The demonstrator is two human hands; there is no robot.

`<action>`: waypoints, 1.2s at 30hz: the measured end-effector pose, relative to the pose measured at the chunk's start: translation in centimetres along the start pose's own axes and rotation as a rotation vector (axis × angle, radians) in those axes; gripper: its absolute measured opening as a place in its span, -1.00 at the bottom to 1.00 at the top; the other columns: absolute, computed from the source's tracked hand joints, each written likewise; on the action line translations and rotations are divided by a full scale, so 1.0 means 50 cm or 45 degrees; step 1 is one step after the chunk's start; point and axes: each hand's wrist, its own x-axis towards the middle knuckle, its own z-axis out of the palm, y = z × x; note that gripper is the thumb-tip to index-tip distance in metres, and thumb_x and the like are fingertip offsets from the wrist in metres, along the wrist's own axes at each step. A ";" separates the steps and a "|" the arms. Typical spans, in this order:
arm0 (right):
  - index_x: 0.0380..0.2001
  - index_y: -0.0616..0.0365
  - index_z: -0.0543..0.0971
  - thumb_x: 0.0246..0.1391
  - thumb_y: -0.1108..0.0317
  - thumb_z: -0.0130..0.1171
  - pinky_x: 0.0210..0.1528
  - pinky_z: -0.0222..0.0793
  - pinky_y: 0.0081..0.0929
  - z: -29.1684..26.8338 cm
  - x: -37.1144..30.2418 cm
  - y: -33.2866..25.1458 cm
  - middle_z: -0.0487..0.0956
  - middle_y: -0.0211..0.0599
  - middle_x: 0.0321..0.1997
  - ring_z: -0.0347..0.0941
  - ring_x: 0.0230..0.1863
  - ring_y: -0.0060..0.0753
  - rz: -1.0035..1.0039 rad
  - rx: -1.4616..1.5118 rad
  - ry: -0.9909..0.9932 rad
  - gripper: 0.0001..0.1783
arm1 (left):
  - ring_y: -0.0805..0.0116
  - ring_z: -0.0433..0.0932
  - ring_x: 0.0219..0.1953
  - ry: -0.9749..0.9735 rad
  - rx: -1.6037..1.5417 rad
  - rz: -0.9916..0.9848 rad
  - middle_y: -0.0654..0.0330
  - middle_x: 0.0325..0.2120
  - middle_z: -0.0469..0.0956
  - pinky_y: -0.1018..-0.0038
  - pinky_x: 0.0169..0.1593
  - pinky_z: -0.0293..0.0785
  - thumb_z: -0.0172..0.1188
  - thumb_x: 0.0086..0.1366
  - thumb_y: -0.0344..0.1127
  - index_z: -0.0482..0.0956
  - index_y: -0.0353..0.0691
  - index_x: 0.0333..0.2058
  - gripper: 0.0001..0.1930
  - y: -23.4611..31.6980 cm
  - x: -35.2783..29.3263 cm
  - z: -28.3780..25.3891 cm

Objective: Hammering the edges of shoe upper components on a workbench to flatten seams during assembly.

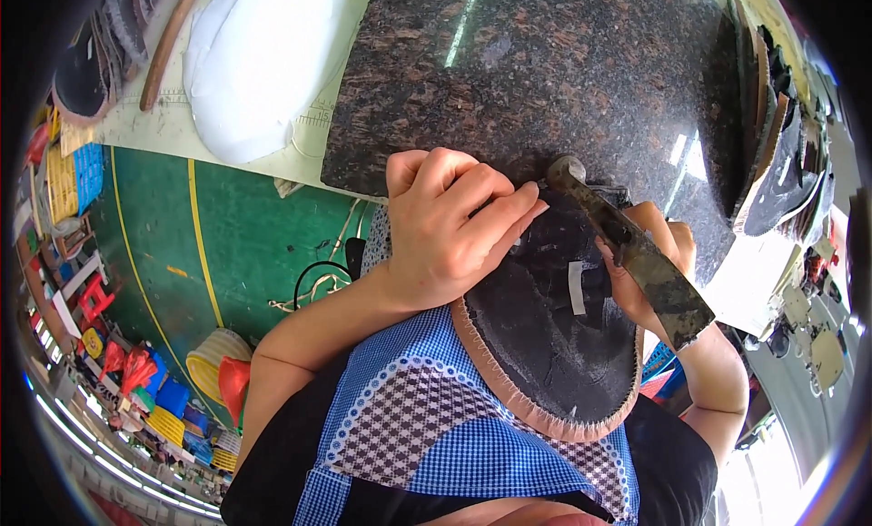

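A black shoe piece [545,344] with a tan stitched rim lies bottom up between my body and the stone slab, its far end at the slab's edge. My left hand [454,222] is closed above that far end, with fingertips pressed together; whatever they pinch is too small to make out. My right hand [658,240] grips a shoemaker's hammer [649,272] with a round face and a broad, flared flat end. Its round face is close beside my left fingertips. The handle is hidden by my hand. A short pale strip [577,288] lies on the black surface.
The dark speckled stone slab [527,81] spans the far side. A white rounded sheet [259,67] and a curved brown strip [171,44] lie on the pale table at left. Similar shoe pieces stand stacked at right [777,163] and at far left [82,76].
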 end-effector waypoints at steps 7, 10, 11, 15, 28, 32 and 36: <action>-0.41 0.21 0.57 0.05 0.41 0.23 -0.49 0.29 -0.23 -0.017 0.008 -0.004 0.49 -0.20 -0.47 0.44 -0.60 -0.11 0.174 0.302 -0.046 -0.90 | 0.44 0.44 -0.35 -0.090 0.041 0.105 0.48 -0.49 0.48 0.31 -0.15 0.14 0.45 -0.07 -0.41 0.70 -0.12 -0.34 -0.75 0.008 0.004 -0.006; -0.35 0.22 0.55 0.01 0.41 0.24 -0.57 0.32 -0.30 -0.023 0.020 -0.035 0.49 -0.17 -0.53 0.45 -0.65 -0.12 -0.177 -0.045 0.281 -0.86 | 0.43 0.45 -0.35 -0.147 0.136 0.172 0.45 -0.47 0.48 0.27 -0.14 0.17 0.41 -0.07 -0.41 0.68 -0.15 -0.36 -0.78 0.017 0.014 -0.013; -0.32 0.22 0.54 -0.11 0.42 0.32 -0.62 0.31 -0.34 -0.029 0.014 -0.017 0.49 -0.17 -0.59 0.45 -0.67 -0.12 -0.226 0.077 0.070 -0.75 | 0.43 0.45 -0.35 -0.143 0.142 0.174 0.45 -0.47 0.48 0.27 -0.14 0.17 0.41 -0.07 -0.41 0.68 -0.15 -0.36 -0.78 0.018 0.014 -0.016; -0.29 0.20 0.46 -0.14 0.38 0.35 -0.65 0.34 -0.30 -0.030 0.040 -0.015 0.39 -0.27 -0.72 0.45 -0.72 -0.17 -0.171 -0.073 0.009 -0.66 | 0.40 0.45 -0.35 -0.225 0.128 0.266 0.41 -0.46 0.45 0.22 -0.12 0.21 0.37 -0.06 -0.40 0.64 -0.17 -0.39 -0.81 0.010 0.014 -0.024; -0.54 0.10 0.35 0.44 0.21 -0.10 -0.76 0.02 -0.67 -0.043 -0.123 0.040 0.24 -0.52 -0.72 0.10 -0.79 -0.69 0.339 0.980 1.031 -0.59 | 0.23 0.52 0.03 -0.720 -0.624 0.001 0.15 -0.10 0.55 0.30 0.04 0.44 0.41 0.08 -0.49 0.38 -0.23 -0.08 -0.54 0.033 0.061 -0.032; -0.40 0.12 0.38 0.45 0.17 -0.14 -0.77 -0.02 -0.69 -0.101 -0.269 0.077 0.15 -0.55 -0.71 0.07 -0.79 -0.70 0.565 0.850 1.678 -0.66 | 0.43 0.53 -0.03 -0.843 -1.133 -0.127 0.11 0.04 0.38 0.51 -0.09 0.56 0.18 0.30 -0.57 0.18 -0.27 0.12 -0.52 0.116 0.159 0.025; -0.41 0.13 0.39 0.43 0.18 -0.08 -0.77 -0.07 -0.68 -0.132 -0.400 0.068 0.13 -0.56 -0.71 0.02 -0.79 -0.70 0.556 0.806 2.111 -0.67 | 0.45 0.48 0.02 -0.760 -1.327 0.202 0.09 0.03 0.41 0.56 0.05 0.38 0.06 0.40 -0.52 0.07 -0.18 0.30 -0.44 0.253 0.372 0.202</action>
